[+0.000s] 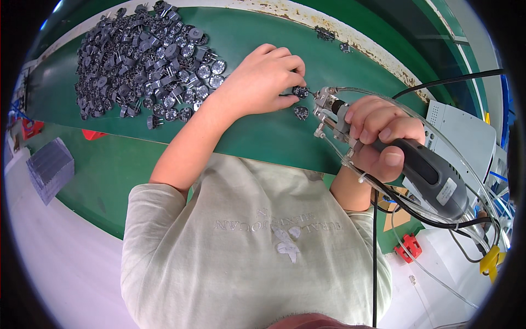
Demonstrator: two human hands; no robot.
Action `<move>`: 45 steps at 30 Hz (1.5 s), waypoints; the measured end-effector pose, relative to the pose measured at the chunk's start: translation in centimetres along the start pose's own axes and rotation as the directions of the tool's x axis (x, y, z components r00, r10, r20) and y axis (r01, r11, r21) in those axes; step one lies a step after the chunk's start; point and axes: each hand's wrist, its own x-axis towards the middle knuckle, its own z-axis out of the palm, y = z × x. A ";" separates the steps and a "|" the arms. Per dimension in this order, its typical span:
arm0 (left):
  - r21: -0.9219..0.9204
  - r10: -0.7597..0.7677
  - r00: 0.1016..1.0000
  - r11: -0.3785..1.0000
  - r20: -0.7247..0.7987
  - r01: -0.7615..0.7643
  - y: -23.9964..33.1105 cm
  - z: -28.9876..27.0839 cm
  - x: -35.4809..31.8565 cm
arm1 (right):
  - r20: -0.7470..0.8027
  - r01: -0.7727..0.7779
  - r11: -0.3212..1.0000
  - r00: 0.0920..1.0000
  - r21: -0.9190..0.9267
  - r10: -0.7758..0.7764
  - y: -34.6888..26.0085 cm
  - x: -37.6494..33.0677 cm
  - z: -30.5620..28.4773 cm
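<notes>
My left hand [267, 82] is closed, pinching a small round black electronic part [299, 92] between thumb and fingers above the green table. My right hand [383, 134] is wrapped round a black and grey handheld power tool [433, 170] with a metal head, fine tubes and cables. The tool's thin tip points left and meets or nearly meets the pinched part; contact is too small to tell. A second round part [301, 113] lies on the table just below it. Left of my left forearm spreads a large heap of similar black parts [142, 63], some with pins showing.
A rust-marked pale rail [361, 41] edges the table's far side, with a few loose parts [325, 34] near it. At right stands a grey-white machine box [460, 137]. Cables and tubes hang beside my right arm. A grey-blue box [50, 169] sits low on the left.
</notes>
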 end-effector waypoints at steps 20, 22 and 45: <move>0.003 -0.010 1.000 1.000 0.015 0.010 0.0 0.0 -0.1 | -0.030 -0.013 0.999 0.999 0.032 0.014 -0.1 0.1 0.0; 0.002 -0.008 1.000 1.000 0.017 0.008 0.0 0.0 0.0 | -0.115 -0.026 0.994 0.993 0.110 0.039 -0.2 -0.2 0.4; -0.167 0.137 0.978 0.973 -0.156 -0.163 0.0 0.4 0.5 | 0.119 0.038 0.994 0.992 0.105 -0.050 -2.8 0.1 -1.4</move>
